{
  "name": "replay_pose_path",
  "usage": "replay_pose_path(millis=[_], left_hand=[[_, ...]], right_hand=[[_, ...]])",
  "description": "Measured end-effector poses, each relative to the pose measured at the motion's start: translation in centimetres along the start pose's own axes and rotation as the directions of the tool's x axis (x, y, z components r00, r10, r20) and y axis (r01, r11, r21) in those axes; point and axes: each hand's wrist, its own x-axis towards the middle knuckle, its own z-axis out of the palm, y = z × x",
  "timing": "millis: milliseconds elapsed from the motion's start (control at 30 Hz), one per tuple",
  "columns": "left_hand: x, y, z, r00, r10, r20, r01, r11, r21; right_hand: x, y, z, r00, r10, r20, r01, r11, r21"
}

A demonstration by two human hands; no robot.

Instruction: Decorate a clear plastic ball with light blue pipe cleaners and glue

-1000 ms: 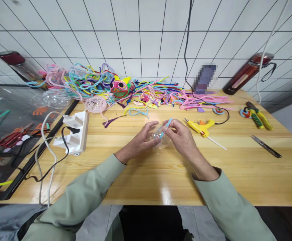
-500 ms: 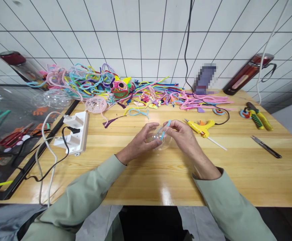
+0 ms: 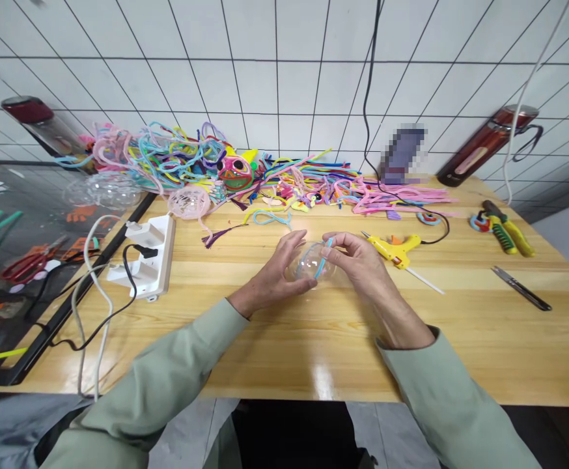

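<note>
A clear plastic ball (image 3: 308, 263) is between my hands above the middle of the table. My left hand (image 3: 287, 264) cups its left side, with the thumb below and the fingers behind. Across the right part of the ball lies a light blue pipe cleaner (image 3: 321, 266). The thumb and forefinger of my right hand (image 3: 355, 255) pinch its upper end against the ball. Just right of that hand rests a yellow hot glue gun (image 3: 396, 250) with a white glue stick in it.
Piled pipe cleaners (image 3: 167, 156) line the wall, beside a wrapped pink ball (image 3: 189, 201). At left lies a white power strip (image 3: 160, 260) with cables. Pliers (image 3: 502, 228), a craft knife (image 3: 521, 288) and a red thermos (image 3: 489, 144) are at right.
The ball has turned a little, and the light blue pipe cleaner now lies closer along it. My left fingers have opened somewhat and straightened around the ball. The view has shifted slightly.
</note>
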Motion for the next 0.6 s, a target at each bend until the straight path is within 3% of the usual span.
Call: replay_pose_path(millis=[100,233,333,467,600], left_hand=[[0.1,-0.3,-0.3,0.999,-0.014,0.033,0.013,0.999,0.05],[0.2,-0.5,-0.3,0.998,-0.001,0.056,0.001,1.0,-0.002],[0.1,-0.9,0.0,0.997,0.067,0.024,-0.067,0.998,-0.018],[0.1,-1.8,0.4,0.98,0.196,-0.028,-0.194,0.978,0.083],[0.2,-2.2,0.4,0.964,0.264,-0.037,-0.253,0.949,0.186]], right_hand=[[0.1,0.2,-0.2,0.998,-0.048,0.036,0.049,0.998,-0.033],[0.2,0.6,-0.3,0.991,-0.104,0.079,0.11,0.992,-0.069],[0.2,1.0,-0.2,0.987,-0.141,0.078,0.146,0.987,-0.064],[0.3,1.5,0.0,0.983,-0.176,0.048,0.177,0.984,-0.028],[0.4,1.7,-0.1,0.992,-0.101,0.079,0.105,0.993,-0.052]])
